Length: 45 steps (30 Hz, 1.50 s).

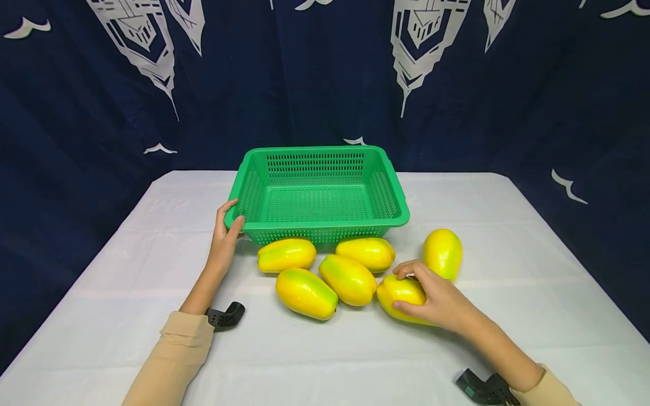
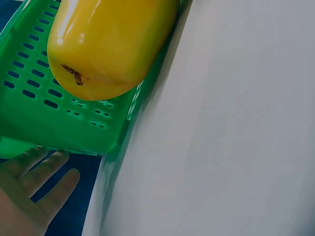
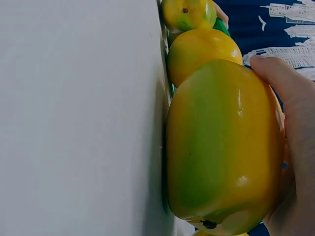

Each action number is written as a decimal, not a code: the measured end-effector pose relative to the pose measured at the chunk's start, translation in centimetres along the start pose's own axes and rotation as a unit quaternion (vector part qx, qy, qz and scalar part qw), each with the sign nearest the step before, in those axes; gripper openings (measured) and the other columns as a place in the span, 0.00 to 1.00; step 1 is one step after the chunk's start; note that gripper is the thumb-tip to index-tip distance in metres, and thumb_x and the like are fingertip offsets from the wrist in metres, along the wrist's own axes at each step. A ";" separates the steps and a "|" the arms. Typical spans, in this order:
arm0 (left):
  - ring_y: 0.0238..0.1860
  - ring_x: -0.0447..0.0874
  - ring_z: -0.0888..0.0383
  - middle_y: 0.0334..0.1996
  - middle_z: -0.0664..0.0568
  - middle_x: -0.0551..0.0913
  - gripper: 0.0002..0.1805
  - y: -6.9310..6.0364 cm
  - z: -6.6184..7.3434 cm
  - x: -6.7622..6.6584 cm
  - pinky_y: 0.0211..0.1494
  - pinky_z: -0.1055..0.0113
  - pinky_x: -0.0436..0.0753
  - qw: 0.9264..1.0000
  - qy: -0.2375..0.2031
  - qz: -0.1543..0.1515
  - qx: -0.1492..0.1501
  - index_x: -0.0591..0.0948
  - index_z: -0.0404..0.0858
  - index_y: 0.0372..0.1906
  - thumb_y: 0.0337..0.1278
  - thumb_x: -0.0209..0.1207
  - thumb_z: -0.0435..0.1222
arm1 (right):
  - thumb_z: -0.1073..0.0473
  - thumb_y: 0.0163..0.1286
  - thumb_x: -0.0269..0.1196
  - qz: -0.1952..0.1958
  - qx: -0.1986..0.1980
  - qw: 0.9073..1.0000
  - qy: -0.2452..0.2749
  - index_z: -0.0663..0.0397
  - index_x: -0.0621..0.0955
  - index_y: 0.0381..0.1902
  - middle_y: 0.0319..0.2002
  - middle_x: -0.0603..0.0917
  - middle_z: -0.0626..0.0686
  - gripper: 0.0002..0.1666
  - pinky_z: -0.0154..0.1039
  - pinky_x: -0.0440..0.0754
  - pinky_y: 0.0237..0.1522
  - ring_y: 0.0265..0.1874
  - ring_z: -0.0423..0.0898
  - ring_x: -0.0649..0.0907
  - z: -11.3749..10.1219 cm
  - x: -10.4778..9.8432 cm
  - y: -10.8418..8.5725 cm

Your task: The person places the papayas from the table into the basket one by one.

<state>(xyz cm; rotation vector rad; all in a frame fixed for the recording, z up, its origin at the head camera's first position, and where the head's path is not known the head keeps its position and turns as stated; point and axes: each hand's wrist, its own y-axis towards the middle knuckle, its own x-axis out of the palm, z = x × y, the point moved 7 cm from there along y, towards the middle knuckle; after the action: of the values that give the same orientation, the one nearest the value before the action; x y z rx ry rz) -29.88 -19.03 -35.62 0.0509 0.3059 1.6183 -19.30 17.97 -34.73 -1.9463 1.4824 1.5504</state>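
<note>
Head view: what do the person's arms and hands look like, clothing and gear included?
The left hand and right hand are bare, without gloves. The left sleeve and right sleeve are tan. A black left wrist device shows small holes; the black right wrist device has a greenish patch.

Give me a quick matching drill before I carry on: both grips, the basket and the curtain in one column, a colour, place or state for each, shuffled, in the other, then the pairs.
Column one
1. Left grip
2. Basket
3. Right grip
4. Curtain

Column two
A. dark blue, patterned in white
B. holding a yellow fruit
C. touching a green rim at its near left corner
D. green, with slotted sides

Pairs: 1-C, 2-D, 3-B, 4-A
</note>
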 end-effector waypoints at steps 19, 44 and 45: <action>0.45 0.67 0.63 0.61 0.44 0.60 0.27 0.0 0.0 0.0 0.51 0.62 0.71 1.000 0.003 0.002 0.003 0.51 0.49 0.69 0.67 0.42 0.43 | 0.45 0.54 0.66 -0.121 0.047 0.990 0.056 0.28 0.69 0.49 0.54 0.72 0.35 0.25 0.42 0.70 0.56 0.56 0.40 0.71 0.4 -0.3 -0.9; 0.45 0.68 0.62 0.62 0.45 0.58 0.27 0.1 -0.1 -0.1 0.53 0.57 0.71 1.000 0.008 0.008 0.011 0.53 0.47 0.68 0.67 0.42 0.44 | 0.51 0.48 0.70 -0.175 0.029 0.983 0.039 0.26 0.65 0.61 0.58 0.66 0.38 0.43 0.48 0.73 0.52 0.55 0.39 0.70 0.7 -0.5 -1.4; 0.45 0.67 0.62 0.62 0.45 0.58 0.27 0.1 -0.1 -0.1 0.53 0.56 0.71 1.000 0.009 0.008 0.010 0.52 0.47 0.68 0.67 0.42 0.44 | 0.51 0.48 0.70 -0.175 0.034 0.983 0.041 0.26 0.65 0.61 0.58 0.66 0.38 0.42 0.48 0.73 0.52 0.55 0.39 0.70 0.7 -0.5 -1.4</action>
<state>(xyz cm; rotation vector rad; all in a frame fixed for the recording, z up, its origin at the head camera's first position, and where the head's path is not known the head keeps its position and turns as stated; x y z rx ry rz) -29.96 -19.15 -35.73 0.0546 0.3364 1.6320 -18.53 19.38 -35.15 -2.1139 1.1242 1.2656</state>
